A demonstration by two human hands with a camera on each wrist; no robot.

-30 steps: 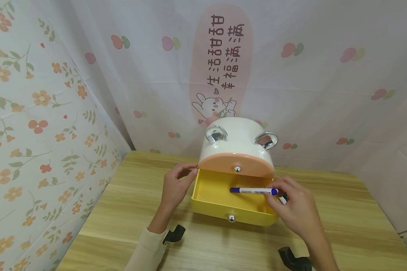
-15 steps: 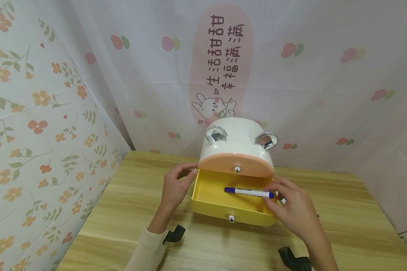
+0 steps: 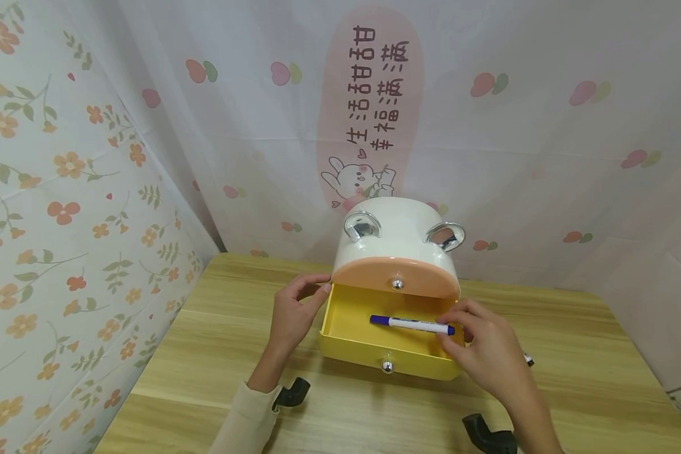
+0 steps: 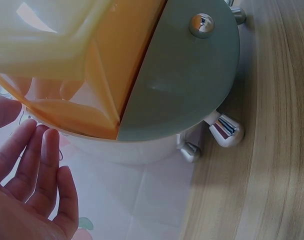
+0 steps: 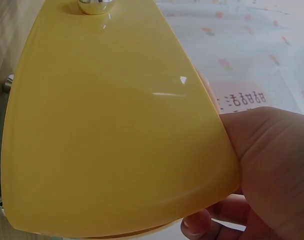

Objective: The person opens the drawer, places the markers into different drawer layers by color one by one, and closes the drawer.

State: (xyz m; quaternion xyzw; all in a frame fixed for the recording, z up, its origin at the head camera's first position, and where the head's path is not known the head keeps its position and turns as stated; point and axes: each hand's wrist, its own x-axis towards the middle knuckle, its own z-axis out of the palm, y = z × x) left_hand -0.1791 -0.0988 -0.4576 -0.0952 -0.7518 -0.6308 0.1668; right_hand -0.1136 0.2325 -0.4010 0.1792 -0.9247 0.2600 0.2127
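The white cabinet (image 3: 394,233) stands right of centre, its yellow drawer (image 3: 356,352) open below. Left of it, the left hand (image 3: 295,312) rests loosely bent fingers at its edge. At lower right, the right hand (image 3: 488,343) pinches one end of the marker (image 3: 412,324), over the drawer. I'd call this placing; next needs lowering, then loosening the pinch.

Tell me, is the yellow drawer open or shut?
Open. The yellow drawer sticks out below the orange front, and its inside shows behind the marker in the right hand.
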